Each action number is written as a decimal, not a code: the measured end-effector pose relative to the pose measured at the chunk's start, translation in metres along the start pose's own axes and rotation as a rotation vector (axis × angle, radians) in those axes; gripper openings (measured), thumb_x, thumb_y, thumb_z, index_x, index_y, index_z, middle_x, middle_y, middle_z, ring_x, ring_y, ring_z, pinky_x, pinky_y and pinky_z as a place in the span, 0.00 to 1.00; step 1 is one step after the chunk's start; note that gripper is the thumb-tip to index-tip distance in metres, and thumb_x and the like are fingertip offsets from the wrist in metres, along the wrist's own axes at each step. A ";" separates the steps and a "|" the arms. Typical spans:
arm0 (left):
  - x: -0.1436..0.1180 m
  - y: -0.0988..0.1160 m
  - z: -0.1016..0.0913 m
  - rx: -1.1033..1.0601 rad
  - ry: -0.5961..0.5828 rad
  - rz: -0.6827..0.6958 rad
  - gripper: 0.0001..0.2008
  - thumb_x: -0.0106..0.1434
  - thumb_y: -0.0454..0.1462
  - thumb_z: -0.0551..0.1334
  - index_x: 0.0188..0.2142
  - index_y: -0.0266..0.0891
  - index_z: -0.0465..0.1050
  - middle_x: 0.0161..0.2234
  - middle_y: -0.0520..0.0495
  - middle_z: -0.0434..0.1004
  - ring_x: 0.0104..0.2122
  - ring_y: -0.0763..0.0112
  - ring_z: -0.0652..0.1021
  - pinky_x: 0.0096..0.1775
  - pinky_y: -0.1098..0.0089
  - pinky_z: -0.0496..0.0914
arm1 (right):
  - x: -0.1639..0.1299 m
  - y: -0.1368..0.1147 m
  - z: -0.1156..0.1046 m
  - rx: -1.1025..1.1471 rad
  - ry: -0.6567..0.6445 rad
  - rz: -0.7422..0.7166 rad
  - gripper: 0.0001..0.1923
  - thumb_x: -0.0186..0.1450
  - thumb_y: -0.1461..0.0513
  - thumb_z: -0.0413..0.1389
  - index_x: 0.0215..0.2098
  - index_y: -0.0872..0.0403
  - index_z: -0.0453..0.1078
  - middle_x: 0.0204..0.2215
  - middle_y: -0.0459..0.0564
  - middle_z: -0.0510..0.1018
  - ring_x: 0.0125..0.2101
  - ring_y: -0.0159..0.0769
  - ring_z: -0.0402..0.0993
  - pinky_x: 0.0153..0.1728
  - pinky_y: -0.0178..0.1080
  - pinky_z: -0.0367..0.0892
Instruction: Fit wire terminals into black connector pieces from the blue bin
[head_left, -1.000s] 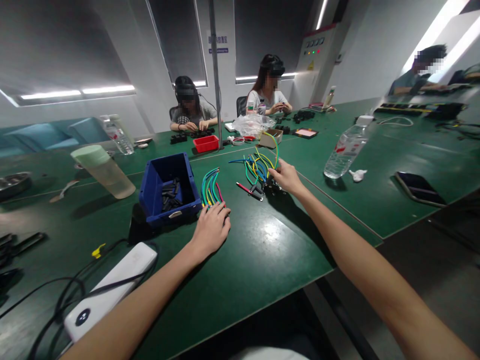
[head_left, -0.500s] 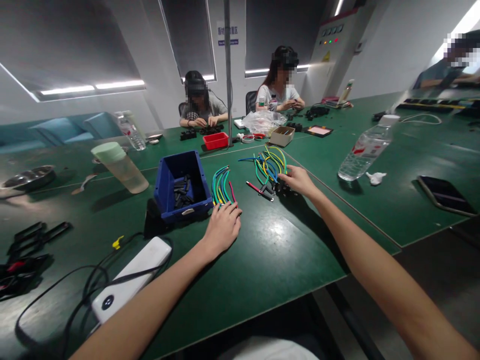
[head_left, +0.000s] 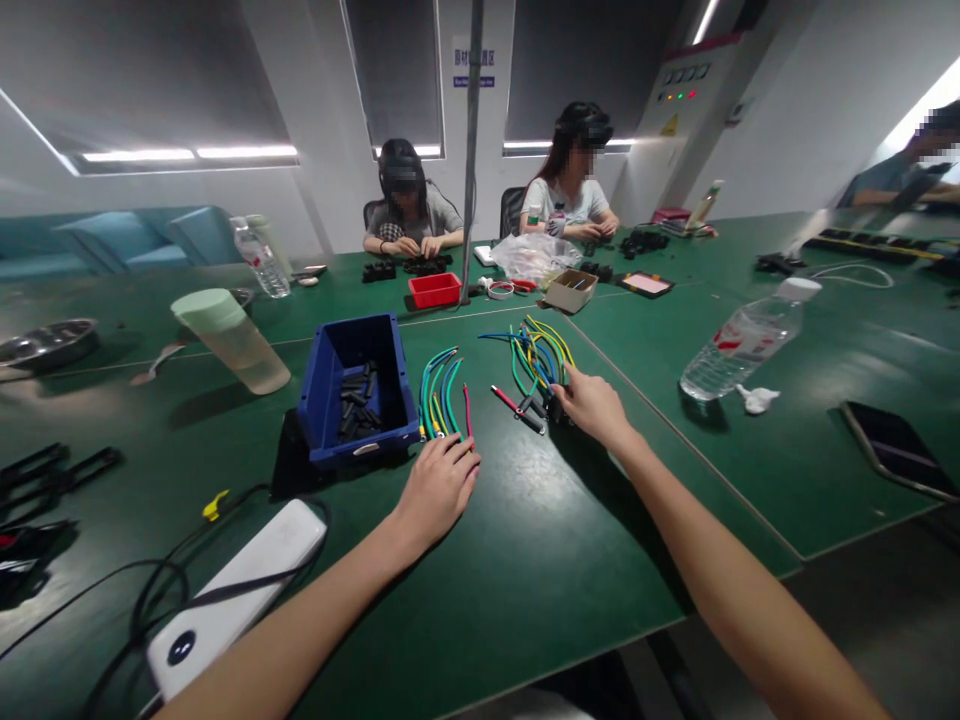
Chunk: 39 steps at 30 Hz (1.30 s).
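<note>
In the head view, a green table [head_left: 517,560] with pale seams and a soft sheen fills the foreground. The left hand [head_left: 437,485] lies palm down, fingers slightly spread, at the near ends of the left wires [head_left: 448,395], right of a blue bin [head_left: 330,458]. The right hand [head_left: 596,405] curls at the near end of the right wires [head_left: 536,360]; whether either hand pinches anything, I cannot tell. Farther off stand a grey pole [head_left: 471,150], white walls [head_left: 322,130], a blue couch [head_left: 124,245] at left and a cabinet [head_left: 682,110] at right.
</note>
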<state>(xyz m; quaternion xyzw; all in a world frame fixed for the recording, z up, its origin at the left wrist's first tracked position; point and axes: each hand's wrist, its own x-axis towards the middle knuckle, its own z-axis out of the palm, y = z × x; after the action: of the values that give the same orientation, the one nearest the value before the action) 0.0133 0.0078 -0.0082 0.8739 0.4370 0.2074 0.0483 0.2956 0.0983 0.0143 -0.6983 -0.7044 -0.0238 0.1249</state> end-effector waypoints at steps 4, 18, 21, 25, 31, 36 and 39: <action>0.000 -0.002 0.000 -0.045 -0.026 0.036 0.13 0.63 0.30 0.55 0.44 0.40 0.72 0.51 0.46 0.72 0.54 0.62 0.67 0.55 0.57 0.62 | -0.013 -0.017 -0.020 -0.043 0.063 -0.009 0.25 0.65 0.52 0.49 0.58 0.53 0.61 0.27 0.57 0.79 0.26 0.46 0.74 0.26 0.38 0.58; 0.005 0.000 -0.006 -0.118 -0.050 0.124 0.13 0.60 0.28 0.54 0.44 0.36 0.69 0.44 0.43 0.74 0.46 0.63 0.69 0.49 0.61 0.65 | -0.083 -0.080 -0.045 0.549 -0.241 -0.600 0.22 0.64 0.57 0.52 0.57 0.44 0.64 0.27 0.53 0.79 0.24 0.41 0.73 0.25 0.40 0.61; 0.006 0.001 -0.007 -0.092 -0.051 0.111 0.09 0.60 0.31 0.55 0.40 0.36 0.70 0.39 0.44 0.74 0.42 0.63 0.70 0.46 0.61 0.65 | -0.081 -0.087 -0.036 0.300 -0.306 -0.670 0.22 0.66 0.61 0.50 0.58 0.52 0.62 0.28 0.53 0.80 0.26 0.40 0.76 0.26 0.37 0.62; 0.006 0.002 -0.010 -0.052 -0.042 0.104 0.09 0.64 0.37 0.55 0.41 0.38 0.70 0.37 0.45 0.73 0.42 0.65 0.70 0.46 0.63 0.64 | -0.075 -0.083 -0.016 0.055 -0.321 -0.663 0.22 0.66 0.60 0.50 0.57 0.56 0.62 0.32 0.54 0.80 0.28 0.42 0.78 0.27 0.37 0.65; 0.002 0.000 -0.017 0.049 -0.060 0.139 0.10 0.65 0.37 0.53 0.41 0.37 0.70 0.39 0.44 0.73 0.44 0.65 0.70 0.46 0.64 0.63 | -0.062 -0.069 0.016 0.042 -0.159 -0.635 0.24 0.68 0.55 0.43 0.60 0.52 0.57 0.41 0.55 0.78 0.32 0.43 0.78 0.28 0.39 0.69; -0.002 -0.001 -0.016 0.085 0.009 0.164 0.14 0.66 0.39 0.51 0.48 0.38 0.68 0.44 0.43 0.72 0.47 0.62 0.69 0.46 0.62 0.63 | -0.050 -0.072 0.040 0.095 -0.020 -0.571 0.25 0.68 0.52 0.43 0.59 0.53 0.59 0.46 0.56 0.75 0.37 0.45 0.77 0.31 0.41 0.70; -0.003 -0.002 -0.013 0.109 0.022 0.165 0.14 0.65 0.40 0.51 0.45 0.39 0.70 0.45 0.43 0.72 0.47 0.62 0.70 0.46 0.61 0.64 | -0.048 -0.077 0.049 0.153 -0.044 -0.552 0.23 0.67 0.50 0.44 0.53 0.52 0.65 0.42 0.54 0.78 0.34 0.43 0.78 0.29 0.39 0.69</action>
<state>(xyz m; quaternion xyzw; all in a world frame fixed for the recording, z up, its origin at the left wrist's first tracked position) 0.0048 0.0053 0.0015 0.9059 0.3746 0.1962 -0.0215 0.2123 0.0594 -0.0323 -0.4688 -0.8703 0.0114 0.1508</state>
